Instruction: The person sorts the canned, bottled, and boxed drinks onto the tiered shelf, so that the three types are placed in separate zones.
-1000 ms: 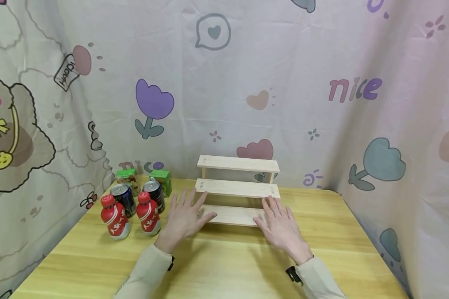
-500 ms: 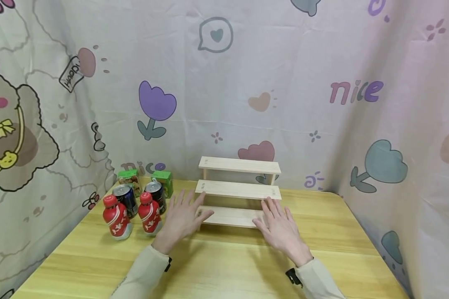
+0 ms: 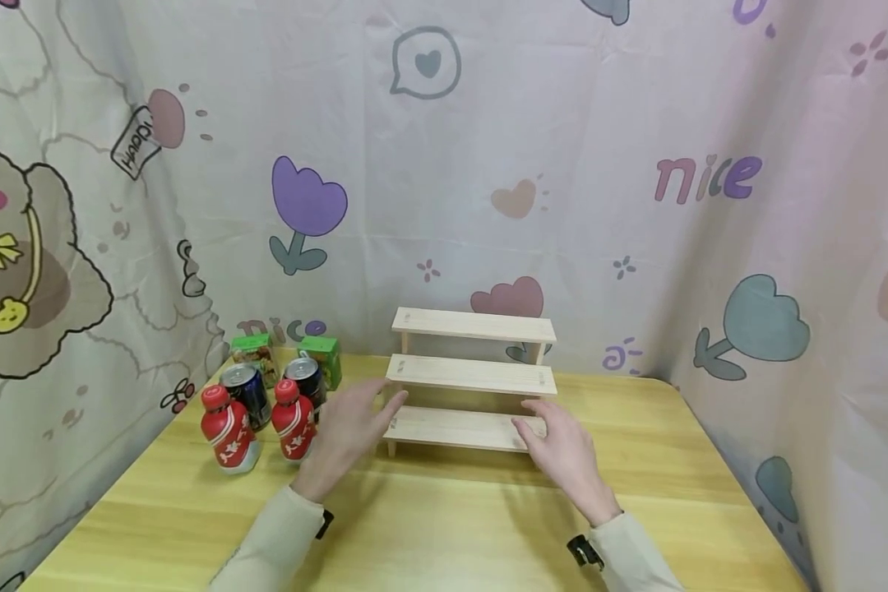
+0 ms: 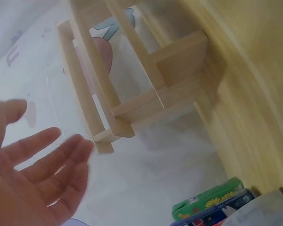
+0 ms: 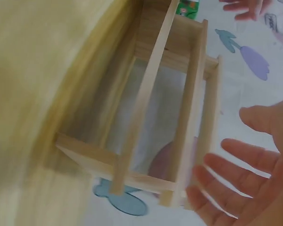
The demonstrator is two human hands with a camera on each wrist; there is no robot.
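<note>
A three-tier wooden rack [image 3: 469,374] with light plank shelves stands at the back middle of the table. My left hand [image 3: 346,436] hovers by its left end, near a red bottle [image 3: 293,421], fingers loosely bent and holding nothing. At the rack's right end is my right hand [image 3: 566,454], thumb and fingers spread apart, also holding nothing. The left wrist view shows the left hand [image 4: 47,174] beside the rack's end panel. In the right wrist view, the right hand [image 5: 245,174] has its fingertips close to the shelf ends; contact cannot be told.
Left of the rack stand another red bottle [image 3: 229,432], two dark cans [image 3: 246,395] and two green boxes [image 3: 321,362], in two rows. They rest on a wood-grain table [image 3: 444,526]. A printed curtain [image 3: 444,164] hangs behind the table and along both sides.
Both hands had fingers spread flat over the rack's front; now the fingers bend more. The left hand has shifted slightly left, uncovering the bottom shelf's left end. The rack and drinks stay put.
</note>
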